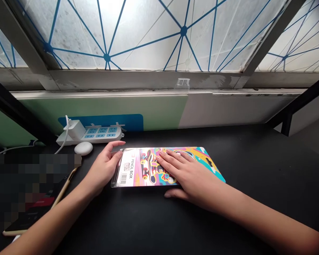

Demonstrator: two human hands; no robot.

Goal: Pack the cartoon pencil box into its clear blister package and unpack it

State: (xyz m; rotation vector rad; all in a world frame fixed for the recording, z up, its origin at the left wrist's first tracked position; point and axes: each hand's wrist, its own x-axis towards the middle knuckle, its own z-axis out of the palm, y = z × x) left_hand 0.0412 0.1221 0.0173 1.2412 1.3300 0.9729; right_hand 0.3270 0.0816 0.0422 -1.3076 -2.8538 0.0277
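A flat, colourful pencil box (145,175) in clear packaging lies on the black table, its white end marked "PENCIL BOX" with a barcode to the left. A skateboard picture and a dark hang hole show on its bright printed face. My left hand (103,168) is at the left end, its thumb on the clear edge and its fingers curled around the far corner, the index finger stretched past it. Across the middle and right of the box, my right hand (187,173) lies flat, fingers extended, thumb apart on the near side over the table. It covers part of the print.
A white power strip (102,134) with a plugged-in charger (74,129) stands along the back wall. In front of it is a round white case (83,148). At left lies a partly blurred dark device with a gold edge (65,186). Black frame bars flank the table.
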